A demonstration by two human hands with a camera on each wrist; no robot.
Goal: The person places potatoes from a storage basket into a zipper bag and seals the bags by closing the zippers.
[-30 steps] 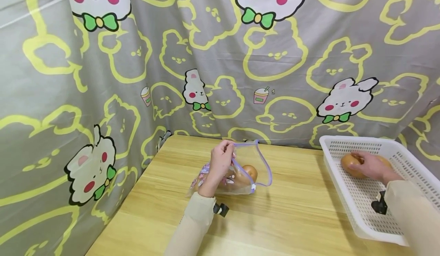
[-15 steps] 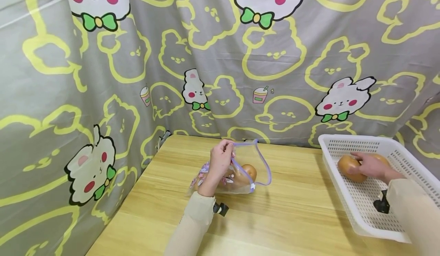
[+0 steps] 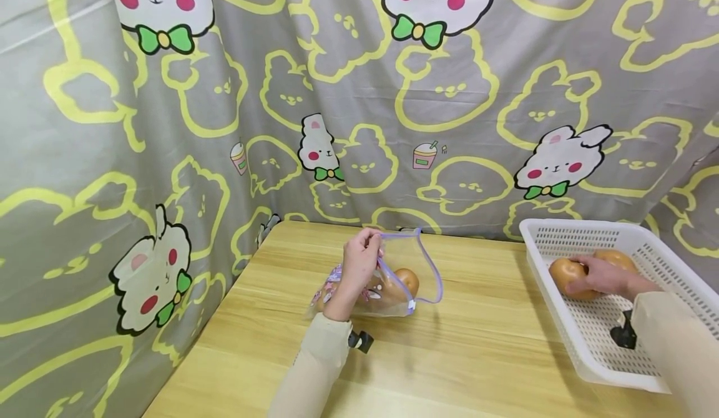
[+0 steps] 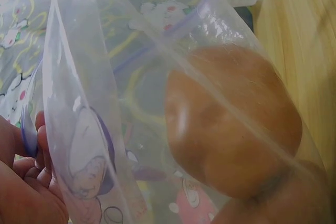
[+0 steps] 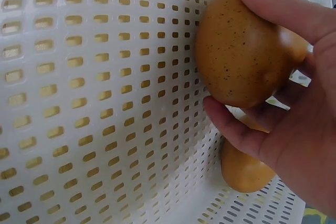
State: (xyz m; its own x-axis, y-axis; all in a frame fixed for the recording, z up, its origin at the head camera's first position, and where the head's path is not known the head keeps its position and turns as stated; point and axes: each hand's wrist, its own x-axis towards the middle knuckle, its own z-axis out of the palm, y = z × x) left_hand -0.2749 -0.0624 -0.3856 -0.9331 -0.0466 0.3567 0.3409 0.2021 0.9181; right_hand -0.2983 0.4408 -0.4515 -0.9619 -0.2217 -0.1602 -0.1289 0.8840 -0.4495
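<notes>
My left hand (image 3: 361, 259) pinches the rim of a clear zip bag (image 3: 393, 309) with purple edging and a cartoon print. The bag lies on the table with its mouth facing right. Inside it is a glossy brown bread roll (image 4: 231, 124); part of another brown shape shows below it in the left wrist view. At the right, my right hand (image 3: 606, 276) holds a round bread roll (image 5: 241, 51) with dark specks, thumb on one side and fingers on the other. That roll is in the white basket (image 3: 584, 362), beside another roll (image 5: 244, 169).
The basket has a raised perforated wall and stands at the right of the wooden table (image 3: 477, 343). A patterned grey curtain (image 3: 359, 93) hangs behind and along the left side. Black wrist mounts sit at both cuffs.
The right hand and its bread roll have shifted slightly left in the basket, and the roll has turned; more of the other roll shows. The left hand has stayed on the bag rim.
</notes>
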